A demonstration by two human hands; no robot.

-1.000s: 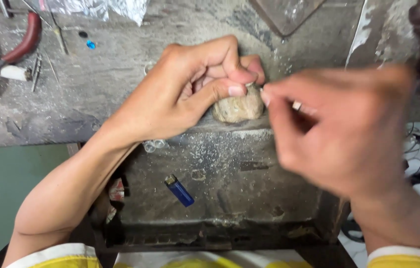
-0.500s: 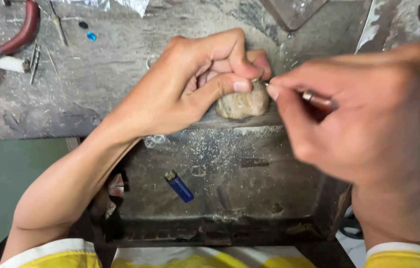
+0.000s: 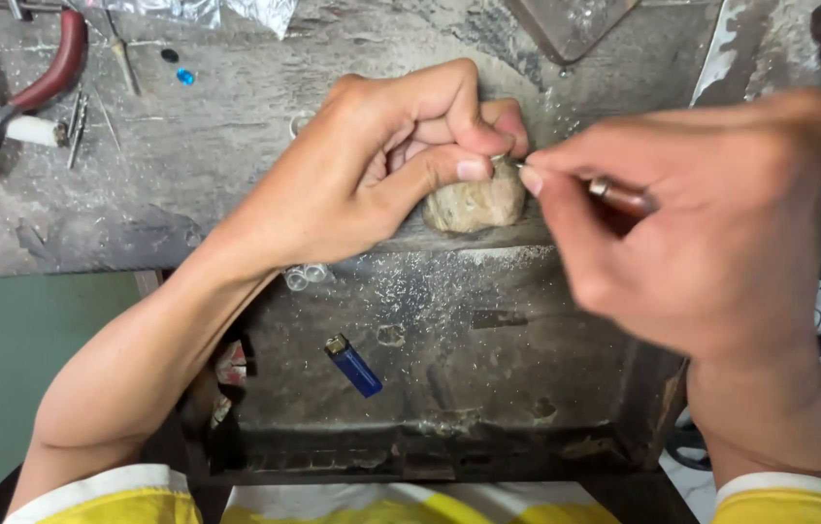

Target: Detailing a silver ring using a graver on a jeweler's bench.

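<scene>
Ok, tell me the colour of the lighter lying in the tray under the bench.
Blue, with a metal top; the head view shows the lighter clearly.

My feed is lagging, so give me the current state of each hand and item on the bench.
Left hand: closed, pinching a small piece against the lump.
Right hand: closed on a thin tool, tip at the piece; blurred.
Tool: held, pointing left.
Lump: resting at the bench edge, under the left thumb.
Pliers: lying untouched, top left.
Lighter: lying flat in the tray below.
</scene>
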